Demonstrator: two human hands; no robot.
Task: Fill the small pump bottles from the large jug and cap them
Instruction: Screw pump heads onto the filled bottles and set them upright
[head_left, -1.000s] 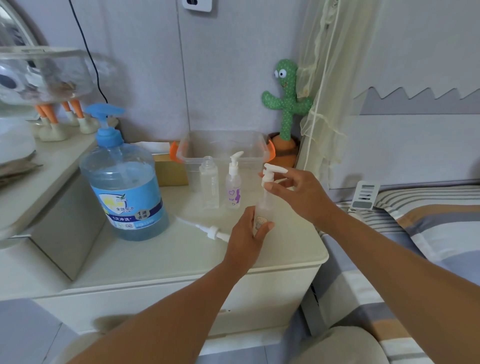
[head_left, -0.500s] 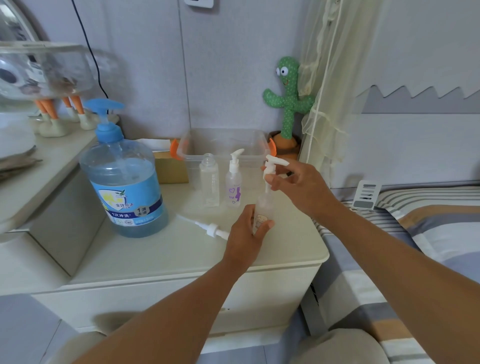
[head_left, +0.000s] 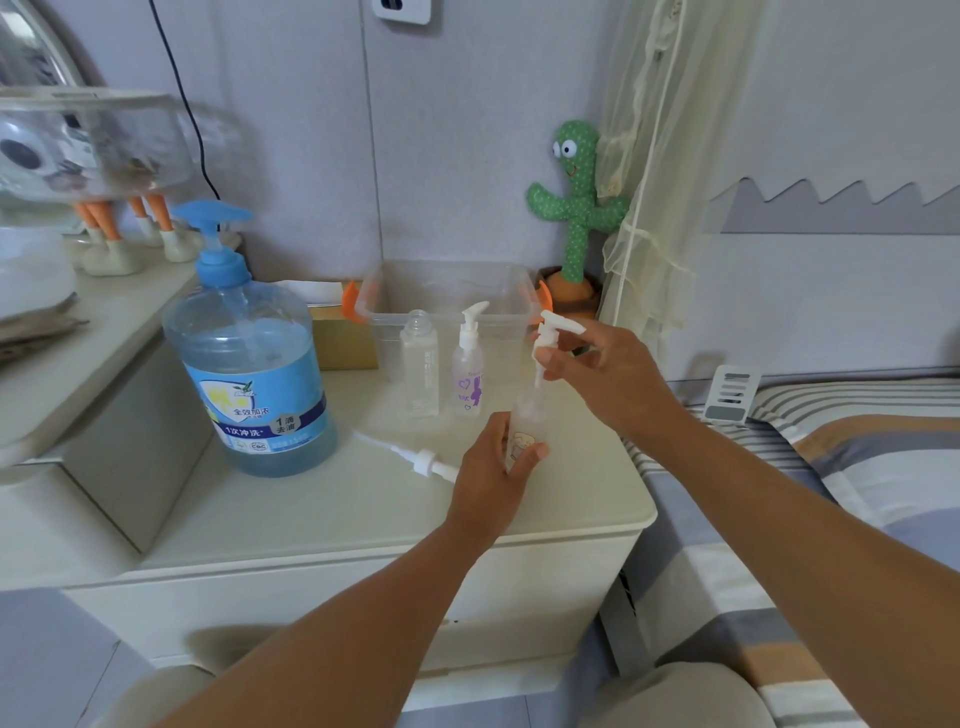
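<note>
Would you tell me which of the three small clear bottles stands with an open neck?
The plain clear bottle farthest left; the purple-printed bottle is capped, and the held bottle has its white pump stem inside.

The small bottle (head_left: 532, 415) that the left hand (head_left: 488, 467) is gripping is looking like clear, faintly frosted plastic. The pump (head_left: 550, 332) that the right hand (head_left: 608, 374) is pinching is gleaming as smooth white plastic. Left of both hands, the large jug (head_left: 249, 374) is shining as glossy, blue-tinted plastic. Under them, the worktop (head_left: 363, 519) is showing a smooth, satin cream finish. Beyond the right hand, a cactus toy (head_left: 576, 208) is looking like fuzzy cloth.
</note>
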